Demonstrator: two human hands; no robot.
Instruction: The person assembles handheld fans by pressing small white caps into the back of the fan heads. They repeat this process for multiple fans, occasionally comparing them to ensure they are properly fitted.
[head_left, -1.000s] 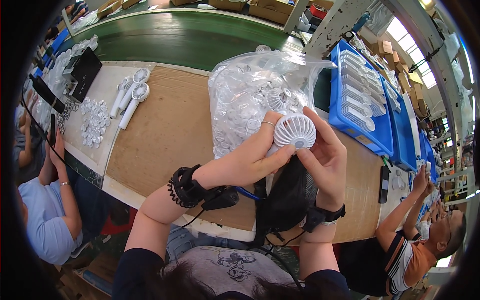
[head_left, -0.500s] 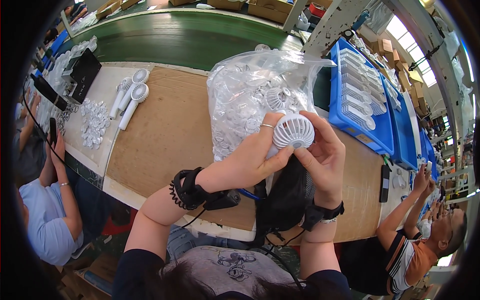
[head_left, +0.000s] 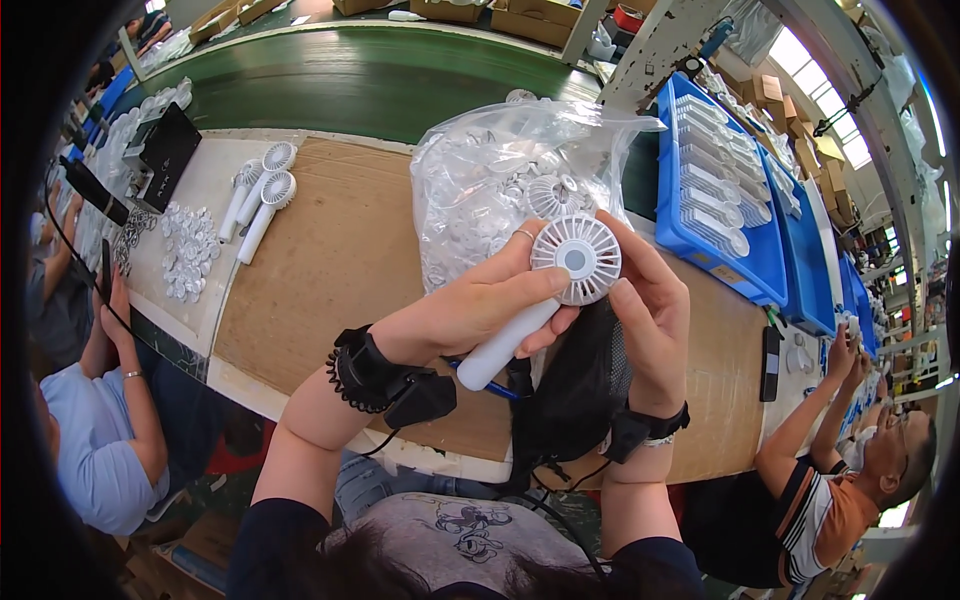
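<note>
A white handheld fan (head_left: 508,345) is held up between my hands, its round slatted head facing me and its handle slanting down to the left. My left hand (head_left: 470,305) is closed around it where handle and head meet, with the thumb on the front slats. At the head's right rim, my right hand (head_left: 655,315) grips with its fingers, some of them hidden behind the fan. Just beyond my hands lies a clear plastic bag (head_left: 450,190) full of small white round parts. A slatted white fan cover (head_left: 551,194) shows on the bag, right behind the held fan.
Several white fans (head_left: 262,218) lie at left beside a pile of small pale parts (head_left: 188,248) and a black box (head_left: 168,155). Blue trays (head_left: 715,262) of white pieces stand at right. A black mesh bag (head_left: 565,410) sits before me. Beyond runs a green belt (head_left: 340,80); people work on both sides.
The fan has turned: its head faced away at a tilt with the handle hidden, and now its front disc faces me and the handle shows. Both hands still hold it, slightly further left.
</note>
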